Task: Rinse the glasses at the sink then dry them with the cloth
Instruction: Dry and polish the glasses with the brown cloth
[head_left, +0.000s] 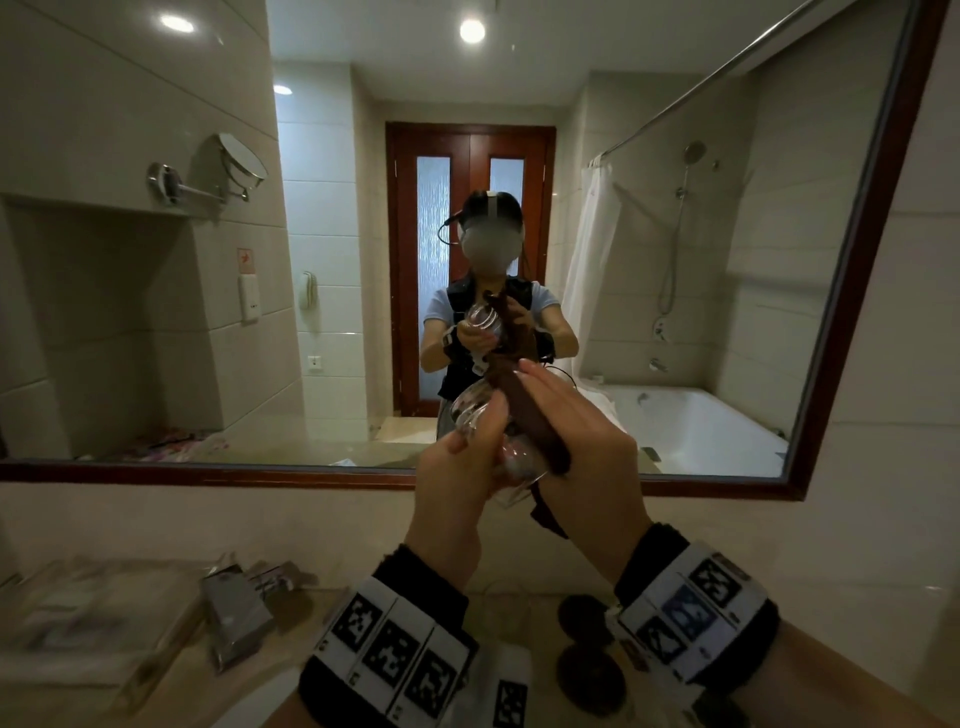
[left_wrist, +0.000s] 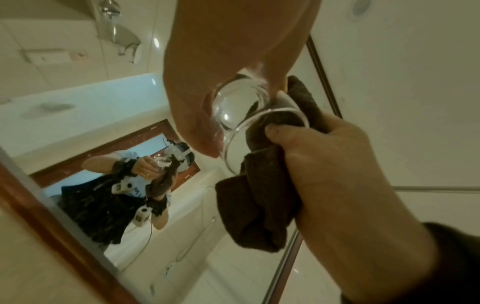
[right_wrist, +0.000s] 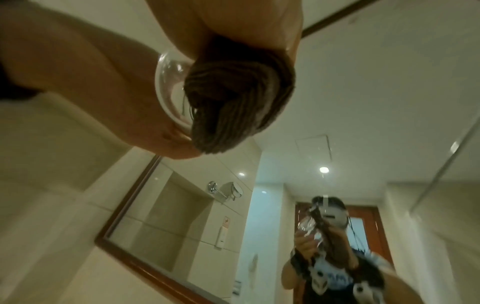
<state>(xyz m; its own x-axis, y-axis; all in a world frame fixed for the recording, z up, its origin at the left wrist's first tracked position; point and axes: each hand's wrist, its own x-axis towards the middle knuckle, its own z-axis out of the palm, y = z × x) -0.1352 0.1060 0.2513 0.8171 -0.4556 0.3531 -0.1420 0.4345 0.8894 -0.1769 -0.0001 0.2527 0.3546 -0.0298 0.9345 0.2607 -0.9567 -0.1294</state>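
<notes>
- The left hand (head_left: 457, 488) is wrapped around the bowl of a clear glass (head_left: 480, 421), fingers curled on its side. It holds the glass raised at chest height in front of the mirror (head_left: 519, 475), probably so the other hand can reach inside freely.
- The glass is tipped, its open mouth turned toward the right hand, as the left wrist view shows (left_wrist: 249, 123); that angle seems chosen to let the cloth go in.
- The right hand (head_left: 582, 441) grips a dark brown cloth (head_left: 535, 421), thumb and fingers closed around a bunched length of it. In the left wrist view the thumb presses the cloth (left_wrist: 262, 197) at the rim, and part of the fabric sits inside the mouth.
- The loose end of the cloth hangs below the right hand, clear of the glass.
- Judging by this, the glass is already rinsed and the drying step is in hand.
- Below, on the counter (head_left: 171, 670), lie a tray (head_left: 78, 618) and small wrapped packets (head_left: 234, 618), well apart from both hands.
- The sink itself is not plainly in view.
</notes>
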